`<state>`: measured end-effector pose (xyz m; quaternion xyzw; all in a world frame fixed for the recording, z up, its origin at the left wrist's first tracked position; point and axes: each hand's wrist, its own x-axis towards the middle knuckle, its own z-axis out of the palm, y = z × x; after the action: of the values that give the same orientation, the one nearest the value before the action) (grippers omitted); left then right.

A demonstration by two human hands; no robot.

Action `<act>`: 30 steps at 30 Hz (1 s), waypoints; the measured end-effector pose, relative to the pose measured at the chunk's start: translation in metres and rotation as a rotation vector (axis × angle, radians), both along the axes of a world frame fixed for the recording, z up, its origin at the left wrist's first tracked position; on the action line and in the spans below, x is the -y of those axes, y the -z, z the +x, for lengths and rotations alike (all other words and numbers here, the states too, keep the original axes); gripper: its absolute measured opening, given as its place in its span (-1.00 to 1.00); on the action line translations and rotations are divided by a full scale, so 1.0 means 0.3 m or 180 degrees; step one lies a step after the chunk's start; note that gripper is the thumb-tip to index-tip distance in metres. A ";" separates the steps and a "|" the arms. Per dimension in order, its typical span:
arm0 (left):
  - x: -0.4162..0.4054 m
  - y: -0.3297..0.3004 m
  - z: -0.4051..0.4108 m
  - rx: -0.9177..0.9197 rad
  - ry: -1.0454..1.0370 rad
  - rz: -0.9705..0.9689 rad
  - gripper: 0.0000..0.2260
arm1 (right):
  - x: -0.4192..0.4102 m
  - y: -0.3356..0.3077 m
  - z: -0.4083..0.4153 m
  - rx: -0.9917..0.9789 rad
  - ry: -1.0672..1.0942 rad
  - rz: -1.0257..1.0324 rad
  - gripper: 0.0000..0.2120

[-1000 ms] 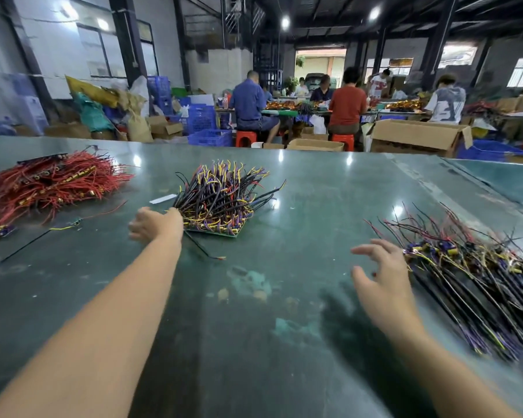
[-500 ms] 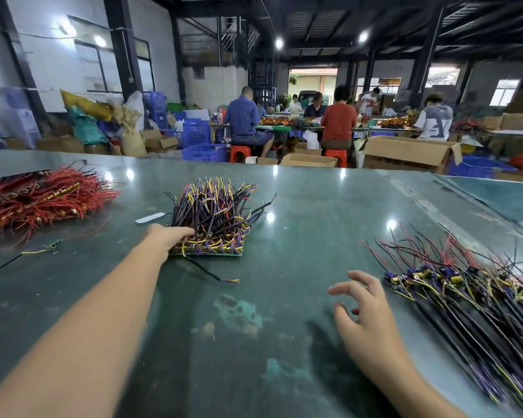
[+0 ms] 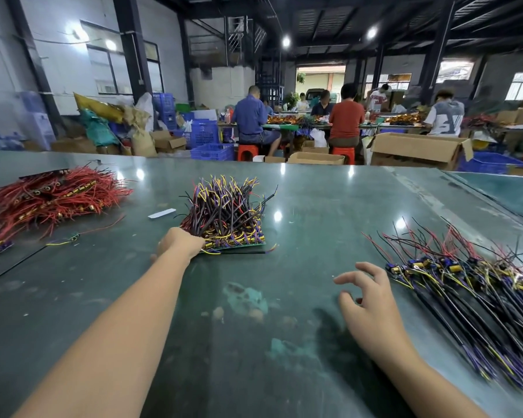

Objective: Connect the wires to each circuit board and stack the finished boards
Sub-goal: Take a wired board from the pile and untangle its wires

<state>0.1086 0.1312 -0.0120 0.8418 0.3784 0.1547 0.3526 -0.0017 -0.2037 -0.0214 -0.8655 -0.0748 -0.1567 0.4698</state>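
we face a glossy dark green counter [image 3: 314, 206] in a dim warehouse with black steel columns [image 3: 133, 55], white walls and ceiling lamps [image 3: 286, 42]. beyond it we see workers on red stools [image 3: 247, 152], blue crates [image 3: 213, 151] and cardboard boxes [image 3: 417, 150].

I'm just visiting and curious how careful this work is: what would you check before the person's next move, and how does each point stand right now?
1. Left hand at the near-left edge of the stack of wired boards: ok.
2. Grip on the stack: cannot tell, fingers hidden.
3. Right hand free, fingers spread, holding nothing: ok.
4. Pile of small boards with wires close beside the right hand: ok.
5. Red wire pile lies apart at the far left: ok.
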 end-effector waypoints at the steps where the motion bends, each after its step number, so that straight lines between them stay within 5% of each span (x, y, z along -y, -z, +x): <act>1: 0.009 -0.003 -0.012 -0.0066 0.0038 0.0101 -0.82 | 0.001 0.001 -0.001 -0.0029 0.0014 0.0048 -0.75; 10: 0.118 -0.002 -0.192 0.0208 0.0352 -0.0011 -0.83 | 0.020 -0.002 -0.001 0.0022 0.0148 0.0031 -0.78; 14: 0.188 -0.013 -0.269 0.0368 0.0903 -0.0418 -0.80 | 0.019 -0.001 -0.005 0.0059 -0.0018 -0.0561 -0.87; 18: 0.239 -0.013 -0.286 0.0359 0.1591 -0.0738 -0.77 | 0.007 0.014 -0.024 0.0050 -0.0645 -0.1518 -0.68; 22: 0.229 -0.053 -0.305 0.0708 0.1912 -0.1264 -0.77 | 0.008 0.013 -0.032 0.0130 -0.1015 -0.1461 -0.65; 25: 0.199 -0.062 -0.305 0.0923 0.1526 -0.1552 -0.78 | -0.006 0.009 -0.033 0.0285 -0.1073 -0.1578 -0.82; 30: 0.204 -0.042 -0.303 0.0760 0.1470 -0.0937 -0.73 | -0.017 -0.018 -0.041 0.0285 -0.0637 -0.1118 -0.89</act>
<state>0.0176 0.0700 0.0006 0.8213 0.1511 0.1117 0.5387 -0.0141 -0.1987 -0.0159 -0.9146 -0.2073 -0.1321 0.3211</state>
